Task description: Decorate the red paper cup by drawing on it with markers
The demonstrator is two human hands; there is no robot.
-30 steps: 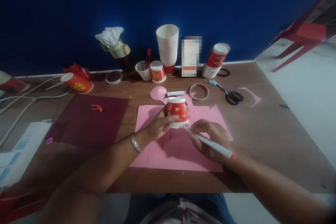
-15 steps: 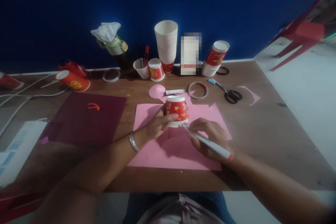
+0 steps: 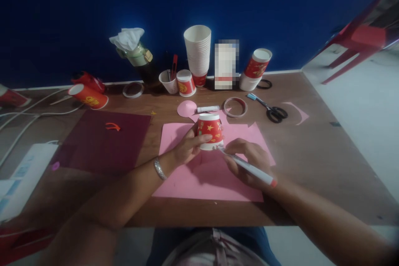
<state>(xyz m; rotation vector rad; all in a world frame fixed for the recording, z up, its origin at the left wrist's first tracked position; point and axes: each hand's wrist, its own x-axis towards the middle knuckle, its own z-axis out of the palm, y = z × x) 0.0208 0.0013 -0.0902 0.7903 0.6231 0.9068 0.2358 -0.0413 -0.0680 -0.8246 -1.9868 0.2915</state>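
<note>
My left hand (image 3: 190, 145) is closed round a red paper cup (image 3: 210, 129) with gold figures and white bands at both ends. The cup is upside down, with its narrow end up, above pink paper (image 3: 187, 183). In my right hand (image 3: 247, 160) is a white marker pen (image 3: 254, 171) with a red end. Its tip meets or nearly meets the white band at the cup's lower right, where small dark marks show. A white cap or pen (image 3: 208, 109) and a pink paper disc (image 3: 187, 109) lie behind the cup.
Behind stand a tall cup stack (image 3: 198, 50), a small holder cup (image 3: 168, 82) and a jar (image 3: 137, 58). To the right lie a tape roll (image 3: 235, 107) and scissors (image 3: 276, 113). A dark red sheet (image 3: 106, 145), cables and a power strip (image 3: 26, 181) occupy the left.
The pen tip has shifted very slightly, and dark marks show a little more on the cup's white band. Both hands keep nearly the same place.
</note>
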